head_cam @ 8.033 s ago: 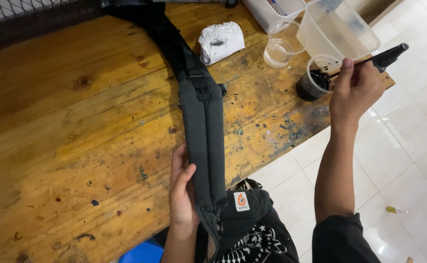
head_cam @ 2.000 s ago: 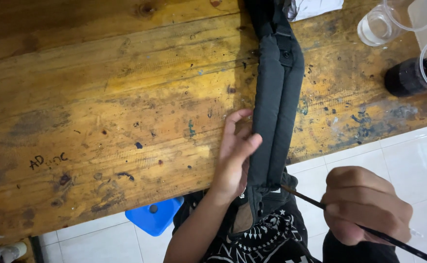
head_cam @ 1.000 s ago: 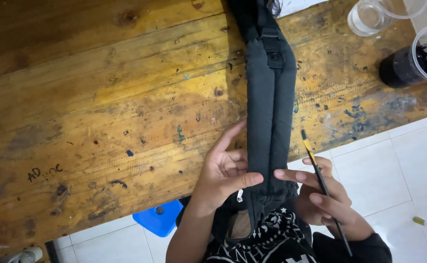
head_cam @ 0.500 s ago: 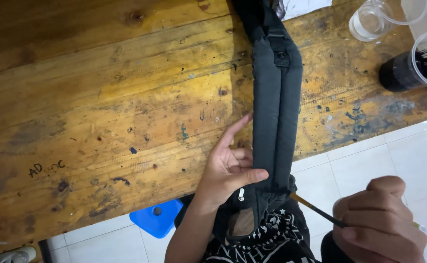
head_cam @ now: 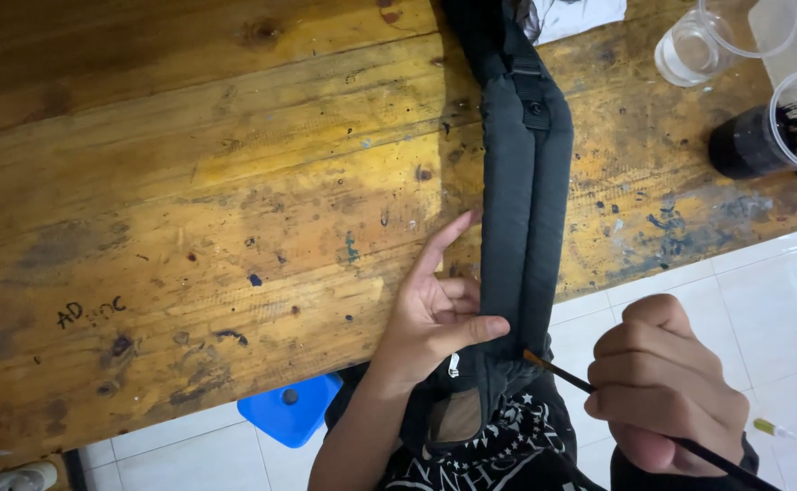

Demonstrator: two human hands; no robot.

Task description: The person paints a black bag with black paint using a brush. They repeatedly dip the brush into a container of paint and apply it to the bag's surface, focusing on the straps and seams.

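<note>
Left hand (head_cam: 435, 314) pinching the padded dark grey strap (head_cam: 526, 218), thumb across its lower end, index finger stretched along its edge. Strap laid across the wooden workbench (head_cam: 189, 227), overhanging the near edge. Right hand (head_cam: 666, 382) curled tight round a thin paintbrush (head_cam: 562, 373), tip touching the strap's end. Far right: plastic cup (head_cam: 762, 136) holding black paint; beside it a clear cup (head_cam: 689, 50), contents not discernible.

Worn wooden table (head_cam: 189, 209), padded black strap (head_cam: 526, 209), clear cups (head_cam: 689, 50), white cloth (head_cam: 580, 14)
</note>
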